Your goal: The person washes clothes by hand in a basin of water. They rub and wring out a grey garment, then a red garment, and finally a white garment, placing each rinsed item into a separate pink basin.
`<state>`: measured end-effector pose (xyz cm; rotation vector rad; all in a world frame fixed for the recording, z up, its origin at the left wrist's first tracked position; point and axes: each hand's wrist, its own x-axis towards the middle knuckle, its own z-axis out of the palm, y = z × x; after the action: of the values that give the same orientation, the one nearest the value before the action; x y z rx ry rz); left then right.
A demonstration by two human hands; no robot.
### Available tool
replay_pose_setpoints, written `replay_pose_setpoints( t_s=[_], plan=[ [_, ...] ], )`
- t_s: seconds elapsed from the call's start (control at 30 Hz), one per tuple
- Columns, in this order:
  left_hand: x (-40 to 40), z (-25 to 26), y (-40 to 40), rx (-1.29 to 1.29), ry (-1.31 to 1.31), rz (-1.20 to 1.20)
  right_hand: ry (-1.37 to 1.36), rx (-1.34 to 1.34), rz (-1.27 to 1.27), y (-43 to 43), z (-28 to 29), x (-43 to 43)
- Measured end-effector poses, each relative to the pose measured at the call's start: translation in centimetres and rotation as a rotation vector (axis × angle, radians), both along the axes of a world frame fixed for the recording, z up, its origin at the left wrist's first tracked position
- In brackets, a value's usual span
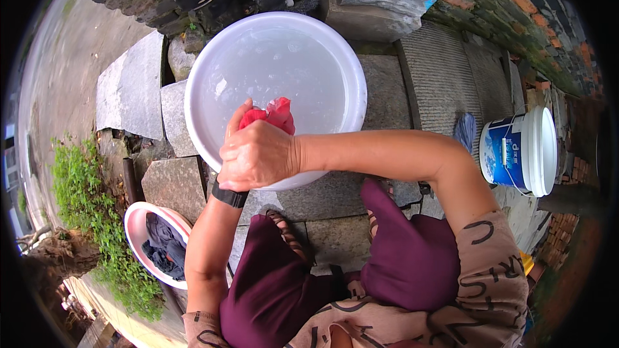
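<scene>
A bunched, wet red cloth (275, 115) is squeezed between my two hands over the near rim of a large white plastic basin (357, 101). My right hand (258, 152) is closed around it and covers much of my left hand (236, 120). The left fingers show along the cloth's left side; the rest of that grip is hidden. A dark band (229, 195) circles my left wrist. Cloudy water (285, 72) with a few bubbles fills the basin, below the cloth.
At lower left, a pink-and-white tub (131, 229) holds dark clothes (164, 246). A white and blue bucket (512, 152) stands at right, near a bluish cloth (465, 130) on a ridged stone slab (435, 77). Green plants (82, 188) edge the uneven paving; a carved stone block (377, 9) sits behind the basin.
</scene>
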<state>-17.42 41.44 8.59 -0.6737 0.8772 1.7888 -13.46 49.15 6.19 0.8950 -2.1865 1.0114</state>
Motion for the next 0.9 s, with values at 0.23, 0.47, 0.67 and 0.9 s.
replay_pose_setpoints(
  t_s=[0.23,0.47,0.67,0.9],
  plan=[
    [0.0,-5.1,-1.6,0.050,0.142,0.195,0.025,-0.034,-0.307,1.3,-1.3,-3.0],
    [1.7,-4.1,-0.7,0.065,0.210,0.162,-0.062,0.033,-0.298,4.0,-0.3,-3.1],
    [0.7,-4.7,-2.3,0.032,0.561,-0.107,-0.036,-0.029,-0.085,2.3,0.7,-1.4],
    [-6.1,2.7,-5.3,-0.458,1.349,-0.224,-0.057,-0.156,-0.542,15.0,2.2,-4.6]
  ],
)
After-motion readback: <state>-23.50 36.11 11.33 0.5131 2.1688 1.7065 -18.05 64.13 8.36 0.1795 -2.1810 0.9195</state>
